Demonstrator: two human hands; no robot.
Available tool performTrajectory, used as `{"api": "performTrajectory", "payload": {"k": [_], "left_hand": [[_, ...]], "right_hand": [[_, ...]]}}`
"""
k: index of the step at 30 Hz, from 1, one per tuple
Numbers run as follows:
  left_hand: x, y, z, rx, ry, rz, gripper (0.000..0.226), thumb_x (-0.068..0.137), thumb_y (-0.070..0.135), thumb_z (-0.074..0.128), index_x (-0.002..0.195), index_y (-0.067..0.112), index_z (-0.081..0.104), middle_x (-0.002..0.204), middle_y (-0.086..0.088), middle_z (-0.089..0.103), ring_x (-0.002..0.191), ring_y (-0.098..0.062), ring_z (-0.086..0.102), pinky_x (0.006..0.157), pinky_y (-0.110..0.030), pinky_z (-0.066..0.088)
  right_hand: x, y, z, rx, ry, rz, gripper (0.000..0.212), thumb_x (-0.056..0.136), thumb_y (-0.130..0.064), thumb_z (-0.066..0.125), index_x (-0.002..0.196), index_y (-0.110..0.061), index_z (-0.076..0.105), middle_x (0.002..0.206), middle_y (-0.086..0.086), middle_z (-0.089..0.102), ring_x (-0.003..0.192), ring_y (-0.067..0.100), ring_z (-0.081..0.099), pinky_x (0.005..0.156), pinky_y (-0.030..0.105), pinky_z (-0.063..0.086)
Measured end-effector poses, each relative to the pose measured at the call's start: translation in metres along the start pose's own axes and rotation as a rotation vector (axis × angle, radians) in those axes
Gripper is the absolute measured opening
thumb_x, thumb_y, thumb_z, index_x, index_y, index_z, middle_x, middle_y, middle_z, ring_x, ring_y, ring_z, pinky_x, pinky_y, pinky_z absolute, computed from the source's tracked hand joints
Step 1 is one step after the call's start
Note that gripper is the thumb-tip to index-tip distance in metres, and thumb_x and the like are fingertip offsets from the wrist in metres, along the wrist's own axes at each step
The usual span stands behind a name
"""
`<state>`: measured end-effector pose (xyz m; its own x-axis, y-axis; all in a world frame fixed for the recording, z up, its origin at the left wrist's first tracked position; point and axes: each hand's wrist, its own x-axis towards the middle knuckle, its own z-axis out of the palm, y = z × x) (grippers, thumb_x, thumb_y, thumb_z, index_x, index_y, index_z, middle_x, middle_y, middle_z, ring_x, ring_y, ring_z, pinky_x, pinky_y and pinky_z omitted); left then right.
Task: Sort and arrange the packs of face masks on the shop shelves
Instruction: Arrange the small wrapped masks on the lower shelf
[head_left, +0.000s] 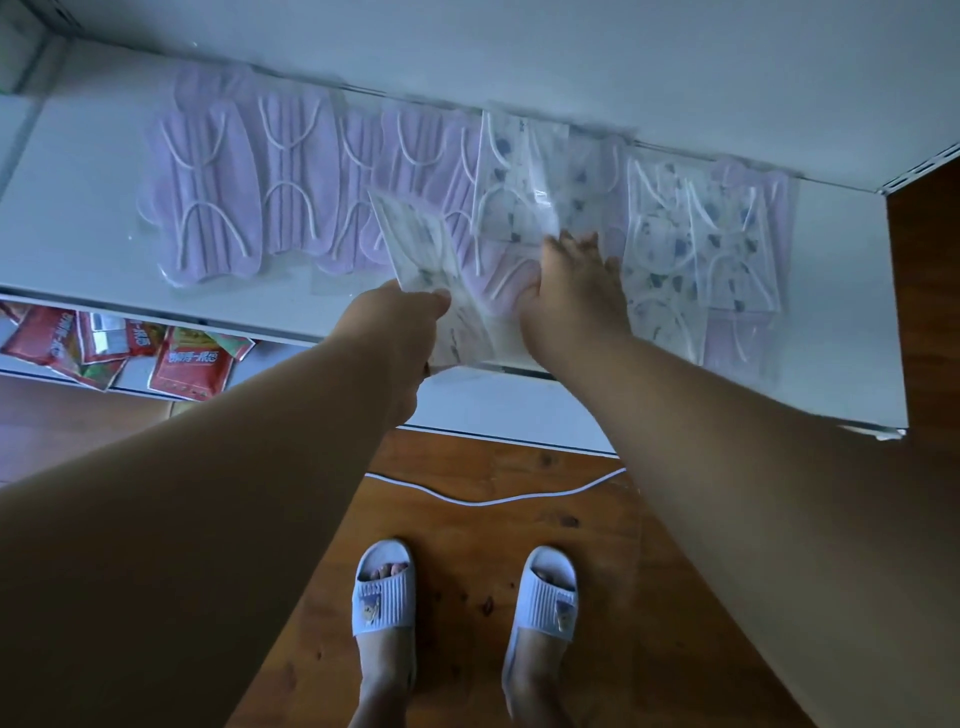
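On the white shelf (88, 208) in front of me, packs of face masks lie spread in a row. The lilac packs (208, 192) fill the left and middle of the shelf, overlapping one another, and the patterned packs (691, 244) with blue-grey blotches sit to the right, with a few more patterned ones tucked in at the far middle. My left hand (400, 322) is pinched shut on a patterned pack (415, 244), thumb and fingers gripping its near end so that the pack tilts up and away over the lilac ones. My right hand (571, 291) is spread flat, palm down, pressing on packs near the middle of the shelf, fingers splayed toward the far side; it grips nothing that I can see. On a lower shelf at the near left lie red sachets (192, 364) with printed labels. Below, on the wooden floor (467, 571), I see a white cable (493, 501) and two feet in pale slippers (382, 587).
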<state>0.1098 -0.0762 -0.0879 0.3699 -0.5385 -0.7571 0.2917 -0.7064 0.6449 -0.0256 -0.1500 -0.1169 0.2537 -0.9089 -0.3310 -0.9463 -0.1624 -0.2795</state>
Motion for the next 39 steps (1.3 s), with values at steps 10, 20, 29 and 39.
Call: {"api": "performTrajectory", "payload": {"k": [10,20,29,39], "left_hand": [[0.019,-0.008,-0.014,-0.125,0.124,-0.030,0.010,0.093,0.021,0.068,0.085,0.018,0.063,0.089,-0.002,0.070,0.087,-0.030,0.071,0.087,-0.049,0.059],[0.016,-0.007,-0.014,-0.047,0.122,-0.022,0.005,0.091,0.024,0.067,0.088,0.021,0.064,0.095,-0.003,0.070,0.096,-0.031,0.069,0.090,-0.050,0.058],[0.005,-0.010,0.012,-0.143,-0.048,0.003,0.027,0.079,0.039,0.075,0.095,0.018,0.071,0.096,-0.008,0.077,0.088,-0.033,0.074,0.091,-0.052,0.057],[-0.001,-0.026,0.056,0.081,0.017,0.047,0.012,0.091,0.020,0.066,0.079,0.023,0.065,0.095,-0.005,0.073,0.091,-0.031,0.071,0.090,-0.047,0.058]], "right_hand": [[-0.029,-0.017,0.014,0.240,0.121,-0.405,0.057,0.089,-0.002,0.042,0.145,-0.011,0.046,0.151,0.023,0.040,0.142,0.038,0.034,0.114,0.050,0.032],[0.022,-0.017,0.006,-0.049,-0.049,-0.071,0.051,0.105,-0.026,0.030,0.153,-0.011,0.028,0.165,0.007,0.014,0.153,0.025,-0.001,0.123,0.045,0.002],[-0.080,0.010,0.025,0.280,0.252,-0.490,0.035,0.101,-0.024,0.040,0.118,-0.013,0.069,0.136,0.012,0.061,0.140,0.031,0.043,0.117,0.047,0.029],[-0.056,0.089,0.010,-0.120,-0.035,0.151,0.060,0.105,-0.035,0.027,0.159,-0.018,0.007,0.165,0.015,-0.004,0.152,0.028,-0.009,0.123,0.046,-0.002]]}}
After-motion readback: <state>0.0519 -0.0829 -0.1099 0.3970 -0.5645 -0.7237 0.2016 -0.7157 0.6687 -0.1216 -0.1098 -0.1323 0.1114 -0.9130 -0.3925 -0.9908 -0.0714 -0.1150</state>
